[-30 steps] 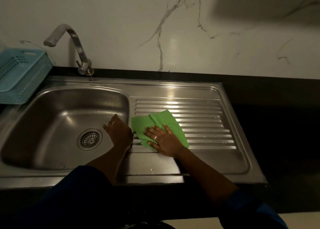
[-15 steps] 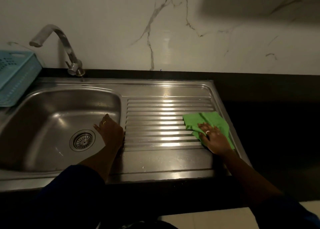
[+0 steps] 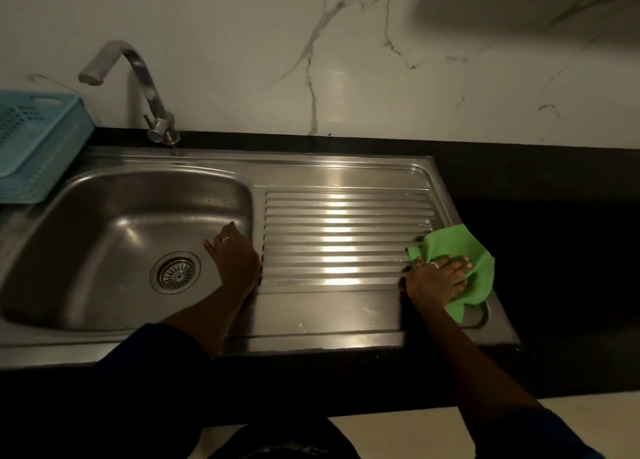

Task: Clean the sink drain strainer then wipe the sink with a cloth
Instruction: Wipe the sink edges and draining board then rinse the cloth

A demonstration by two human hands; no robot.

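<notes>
The right hand (image 3: 438,278) lies flat on the green cloth (image 3: 460,247). Its fingers are straight and press the cloth down at the right end of the ridged part (image 3: 346,230) of the sink. The hand hides the middle of the cloth. The cloth's far edge reaches the sink rim beside the black desk (image 3: 554,250).

The left hand (image 3: 235,257) rests on the right edge of the sink bowl (image 3: 121,209), fingers loose and holding nothing. The drain strainer (image 3: 177,274) sits in the bowl's bottom, near that hand but apart from it. A blue basket (image 3: 34,139) is cut off at the left. The light is dim.
</notes>
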